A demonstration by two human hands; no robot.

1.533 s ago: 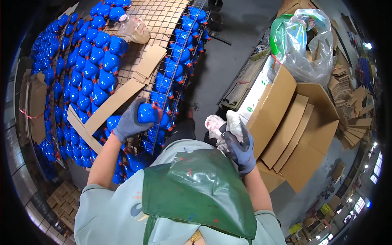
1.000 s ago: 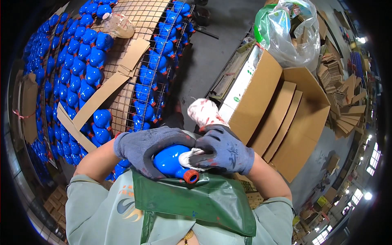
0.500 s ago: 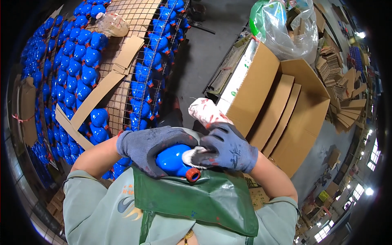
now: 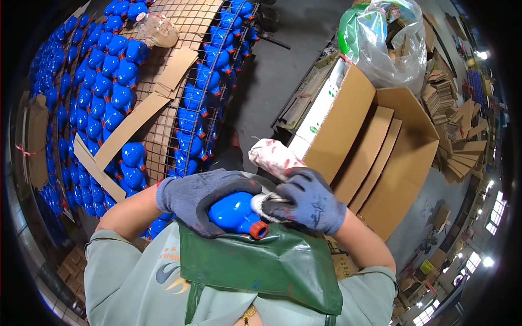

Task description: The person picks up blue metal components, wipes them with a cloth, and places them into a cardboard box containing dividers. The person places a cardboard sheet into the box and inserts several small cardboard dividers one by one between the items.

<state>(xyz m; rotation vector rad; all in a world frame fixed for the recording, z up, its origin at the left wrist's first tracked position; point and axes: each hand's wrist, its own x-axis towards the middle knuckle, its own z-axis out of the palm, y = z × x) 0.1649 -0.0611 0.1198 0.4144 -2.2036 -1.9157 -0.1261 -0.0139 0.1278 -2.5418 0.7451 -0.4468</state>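
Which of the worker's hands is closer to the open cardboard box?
The right hand: holding a white cloth, it is just left of the open cardboard box. The left hand, around a blue bottle, is farther left.

Left hand gripping blue bulb-shaped piece, orange-red neck outward. Right hand holding white cloth against piece's side. Cardboard strips, clear jug toward wire rack's right edge.

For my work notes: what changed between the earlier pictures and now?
The left grip brought the blue vessel rightward, from near the rack to the apron; the right grip brought the white cloth leftward to it. Neither let go; the open carton stayed.
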